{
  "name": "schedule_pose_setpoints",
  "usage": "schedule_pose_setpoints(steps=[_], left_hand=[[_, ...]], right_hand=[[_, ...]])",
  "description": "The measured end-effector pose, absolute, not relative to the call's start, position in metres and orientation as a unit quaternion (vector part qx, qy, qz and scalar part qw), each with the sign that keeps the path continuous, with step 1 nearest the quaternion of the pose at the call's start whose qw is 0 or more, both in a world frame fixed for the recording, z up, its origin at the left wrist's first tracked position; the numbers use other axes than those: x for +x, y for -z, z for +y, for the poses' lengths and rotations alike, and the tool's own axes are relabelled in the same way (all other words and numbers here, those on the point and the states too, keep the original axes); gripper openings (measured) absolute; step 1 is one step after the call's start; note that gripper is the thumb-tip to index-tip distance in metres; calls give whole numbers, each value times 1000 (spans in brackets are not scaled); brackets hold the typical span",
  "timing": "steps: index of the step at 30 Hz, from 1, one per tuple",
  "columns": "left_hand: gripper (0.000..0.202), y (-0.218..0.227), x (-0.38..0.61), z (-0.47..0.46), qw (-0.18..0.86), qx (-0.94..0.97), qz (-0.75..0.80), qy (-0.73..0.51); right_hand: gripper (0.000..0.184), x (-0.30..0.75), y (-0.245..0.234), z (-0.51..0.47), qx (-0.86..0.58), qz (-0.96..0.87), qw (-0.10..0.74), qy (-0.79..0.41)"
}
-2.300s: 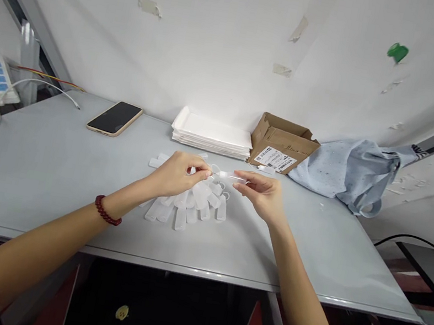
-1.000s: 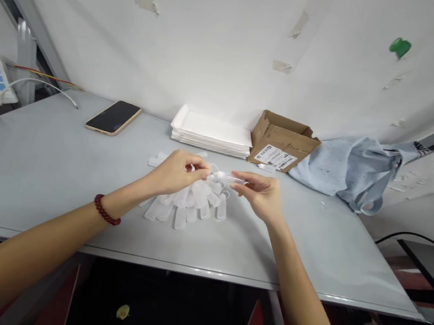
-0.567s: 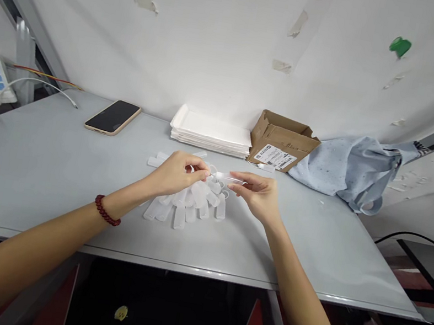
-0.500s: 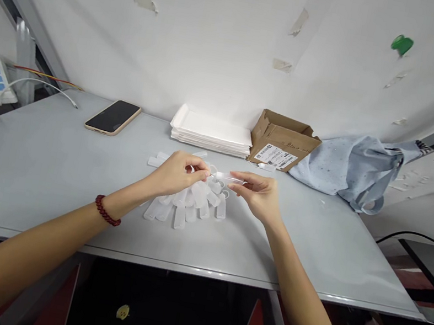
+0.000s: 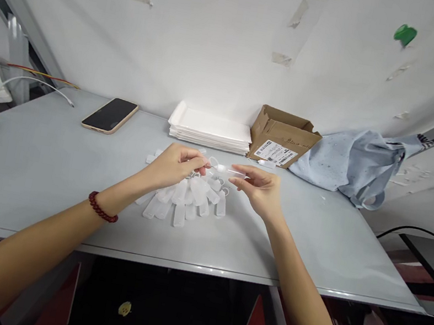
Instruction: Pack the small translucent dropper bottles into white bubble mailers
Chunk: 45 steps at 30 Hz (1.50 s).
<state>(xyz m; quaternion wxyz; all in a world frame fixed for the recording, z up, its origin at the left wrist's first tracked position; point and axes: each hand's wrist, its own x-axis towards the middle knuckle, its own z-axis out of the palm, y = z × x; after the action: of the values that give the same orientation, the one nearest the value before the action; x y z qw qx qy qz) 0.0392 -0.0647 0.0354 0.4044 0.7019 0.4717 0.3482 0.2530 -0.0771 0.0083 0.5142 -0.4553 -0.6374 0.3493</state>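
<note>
My right hand (image 5: 257,187) pinches a small, clear, flat plastic tag-like piece (image 5: 237,173) by its body, holding it level above the pile. Its white end (image 5: 221,169) points left, and a thin white loop (image 5: 213,160) rises from there. My left hand (image 5: 180,166) is closed at that end, thumb and forefinger pinching a thin strand too fine to make out clearly. Beneath and between both hands lies a pile of similar translucent pieces (image 5: 179,214), several with white ring loops. The left forearm and hand hide part of the pile.
Behind the pile lies a stack of white padded envelopes (image 5: 210,128), beside an open cardboard box (image 5: 282,137) with one loose piece (image 5: 267,164) before it. A phone (image 5: 110,116) lies left. A pale blue cloth bag (image 5: 347,163) sits right. A white cable (image 5: 38,80) crosses the left end.
The view has shifted slightly. The thin white loop now stands out above the held piece's white end. My left fingertips have drawn a little left of that end; my right hand keeps its pinch.
</note>
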Motion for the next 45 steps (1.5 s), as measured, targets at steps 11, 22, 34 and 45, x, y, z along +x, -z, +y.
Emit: schedule_pose_setpoints(steps=[11,22,34,45], left_hand=[[27,-22,39,-60,414,720,440,-342],[26,-20,41,-62,411,715,444,-351],[27,-20,42,-64,396,724,447,-346],[37,-22,41,-61,403,702,462,-363]], right_hand=[[21,252,-4,-76,-454,-658,502,-330],[20,248,-3,-79,-474,-656,501,-309],[19,247,-2,-80,-479,-658,501,-293],[20,249,-3,-78,-470,-661,509,-289]])
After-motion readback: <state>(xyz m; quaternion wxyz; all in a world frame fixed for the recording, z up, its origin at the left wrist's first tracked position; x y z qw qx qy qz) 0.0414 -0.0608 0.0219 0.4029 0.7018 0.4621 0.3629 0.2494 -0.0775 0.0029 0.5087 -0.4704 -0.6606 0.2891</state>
